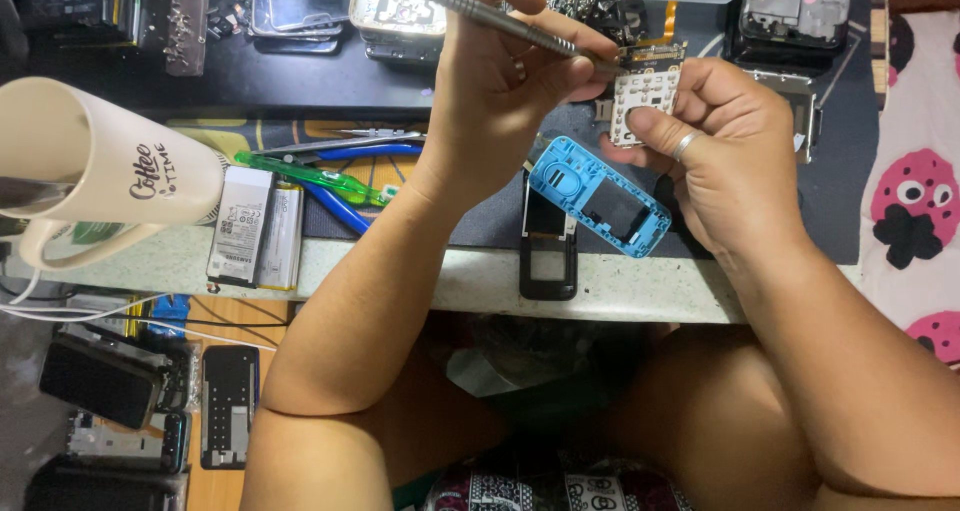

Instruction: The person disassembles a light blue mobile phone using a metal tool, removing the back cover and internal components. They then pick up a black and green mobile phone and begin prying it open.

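The person's left hand [510, 81] is closed around a slim metal screwdriver [480, 13], whose shaft runs from the upper left down to the right, its tip meeting the top edge of a small phone circuit board [645, 93]. The right hand [725, 151], a ring on 1 finger, pinches that board between thumb and fingers and holds it upright above the dark work mat [845, 186], the pale keypad contact side facing the camera.

Just below the 2 hands a blue plastic phone frame [598, 196] lies tilted on the mat, partly over a black phone housing [548, 256] that reaches the front edge of the bench [640, 291].

To the left, 2 flat phone batteries [255, 229] lie side by side near the bench edge, with a green-handled tool [315, 178] and blue-handled pliers [345, 211] just beside them. A cream mug [105, 156] looms large at the far left, close to the camera. More opened phones [790, 6] line the back of the bench, and others rest on the floor [100, 381] below
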